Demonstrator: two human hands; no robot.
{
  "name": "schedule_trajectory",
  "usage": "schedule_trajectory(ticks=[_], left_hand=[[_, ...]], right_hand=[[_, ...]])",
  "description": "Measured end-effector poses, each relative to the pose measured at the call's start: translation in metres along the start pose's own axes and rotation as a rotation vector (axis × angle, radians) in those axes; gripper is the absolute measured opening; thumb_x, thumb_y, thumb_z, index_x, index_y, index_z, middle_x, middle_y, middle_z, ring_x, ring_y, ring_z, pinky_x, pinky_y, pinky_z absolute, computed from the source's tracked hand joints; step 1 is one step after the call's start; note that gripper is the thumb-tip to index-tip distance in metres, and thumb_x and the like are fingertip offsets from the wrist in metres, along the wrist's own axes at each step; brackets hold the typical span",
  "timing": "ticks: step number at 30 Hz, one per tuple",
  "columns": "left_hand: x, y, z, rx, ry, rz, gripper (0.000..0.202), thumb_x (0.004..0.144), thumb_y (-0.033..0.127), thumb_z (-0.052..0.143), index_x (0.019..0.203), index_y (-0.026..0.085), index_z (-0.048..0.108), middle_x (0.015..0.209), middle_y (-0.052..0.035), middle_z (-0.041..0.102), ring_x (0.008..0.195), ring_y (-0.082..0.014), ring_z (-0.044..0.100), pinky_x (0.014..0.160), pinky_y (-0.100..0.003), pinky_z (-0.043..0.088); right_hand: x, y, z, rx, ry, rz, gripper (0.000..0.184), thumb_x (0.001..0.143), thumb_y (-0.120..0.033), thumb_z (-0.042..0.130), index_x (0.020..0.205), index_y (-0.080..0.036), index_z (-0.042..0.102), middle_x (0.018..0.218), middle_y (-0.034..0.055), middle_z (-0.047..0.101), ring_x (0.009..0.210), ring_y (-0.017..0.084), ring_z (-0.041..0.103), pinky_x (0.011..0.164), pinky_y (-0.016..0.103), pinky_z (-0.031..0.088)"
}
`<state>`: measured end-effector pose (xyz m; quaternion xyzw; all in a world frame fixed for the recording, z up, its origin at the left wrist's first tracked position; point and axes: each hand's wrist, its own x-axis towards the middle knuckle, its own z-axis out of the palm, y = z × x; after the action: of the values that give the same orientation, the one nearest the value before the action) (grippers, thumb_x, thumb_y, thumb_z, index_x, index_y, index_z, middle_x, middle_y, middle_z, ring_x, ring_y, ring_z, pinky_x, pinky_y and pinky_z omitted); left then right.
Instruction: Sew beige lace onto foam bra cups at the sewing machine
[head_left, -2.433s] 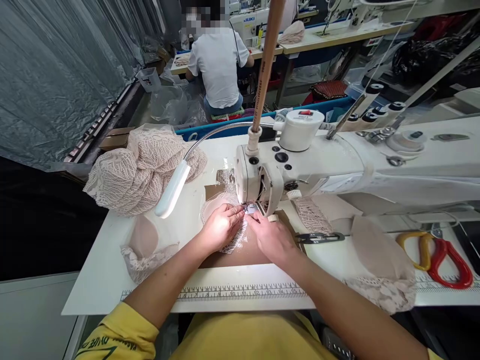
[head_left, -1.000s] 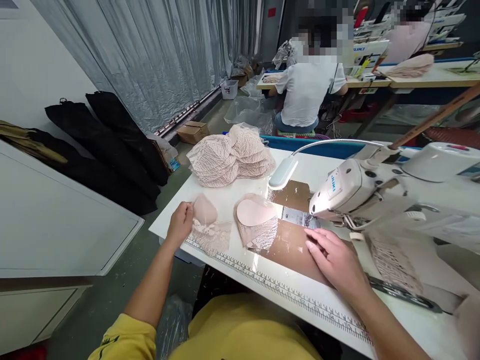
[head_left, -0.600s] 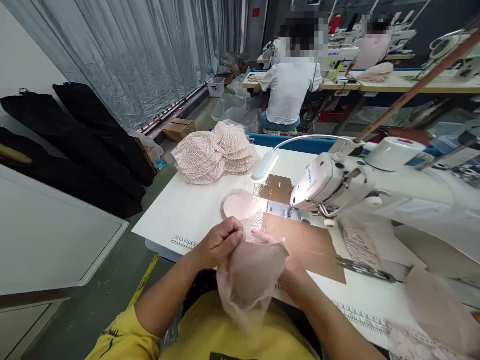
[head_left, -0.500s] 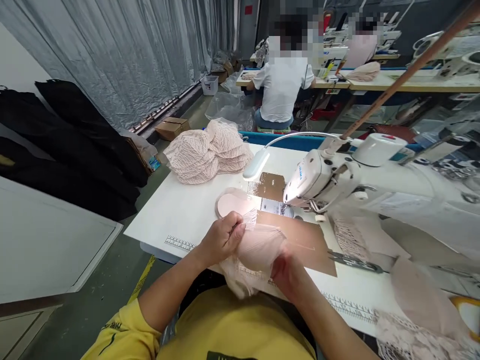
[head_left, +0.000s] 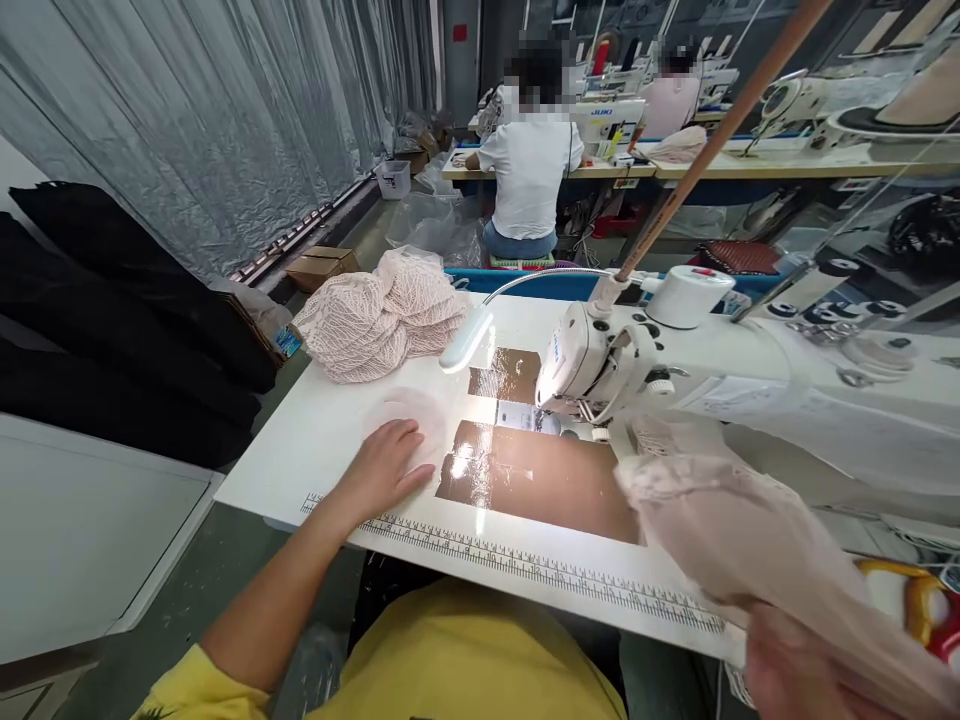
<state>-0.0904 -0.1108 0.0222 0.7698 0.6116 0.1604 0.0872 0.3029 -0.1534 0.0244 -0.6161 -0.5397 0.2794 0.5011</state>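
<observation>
swung right since the earlier frame: one sheer beige mesh piece, clamped in my right hand, nearer me than one juki sewing machine | my left hand: thumb apart, lying on one pale sheer piece | beyond it: two lace stacks

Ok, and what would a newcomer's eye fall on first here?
Probably the white sewing machine across the right of the table, then the blurred beige fabric in the right hand, at lower right. The pile of lacy pieces stands out at the table's far left, and the left hand lies over a pale piece nearer the front.
</observation>
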Motion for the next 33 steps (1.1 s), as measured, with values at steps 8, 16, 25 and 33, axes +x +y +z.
schedule_trajectory(ticks=[8,16,25,33], left_hand=[[0.007,0.068,-0.023,-0.593,-0.428,0.353,0.052,0.079,0.024,0.065,0.129,0.023,0.051,0.118,-0.0081,0.062,0.106,-0.0211,0.059,0.089,-0.031,0.049],[-0.004,0.047,-0.002,-0.814,-0.064,-0.154,0.023,0.088,0.032,0.053,0.089,0.015,0.068,0.087,-0.0065,0.065,0.083,-0.0201,0.060,0.074,-0.030,0.047],[-0.006,0.081,0.001,-1.339,-0.280,0.110,0.081,0.072,0.047,0.074,0.142,0.026,0.040,0.148,-0.0128,0.032,0.121,-0.0313,0.047,0.074,-0.026,0.052],[-0.018,0.062,0.017,-1.530,-0.504,-0.192,0.057,0.073,0.039,0.073,0.119,0.011,0.057,0.096,-0.0090,0.063,0.085,-0.0210,0.059,0.075,-0.029,0.046]], right_hand=[[0.003,-0.064,0.107,0.001,-0.846,-0.466,0.013,0.082,-0.015,0.051,0.080,-0.023,0.060,0.076,0.0001,0.067,0.066,0.016,0.063,0.059,0.026,0.050],[0.025,-0.046,0.081,-0.134,-0.228,-0.386,0.005,0.078,-0.022,0.059,0.082,-0.023,0.058,0.078,0.0012,0.064,0.066,0.015,0.059,0.056,0.024,0.044],[0.010,-0.038,0.120,0.612,-1.147,0.385,0.018,0.076,-0.035,0.070,0.078,-0.018,0.063,0.073,0.0002,0.061,0.071,0.016,0.056,0.067,0.028,0.046],[0.011,-0.025,0.120,0.684,-0.703,0.361,0.039,0.065,-0.035,0.080,0.069,-0.021,0.045,0.060,-0.0074,0.038,0.054,0.008,0.034,0.049,0.019,0.032]])
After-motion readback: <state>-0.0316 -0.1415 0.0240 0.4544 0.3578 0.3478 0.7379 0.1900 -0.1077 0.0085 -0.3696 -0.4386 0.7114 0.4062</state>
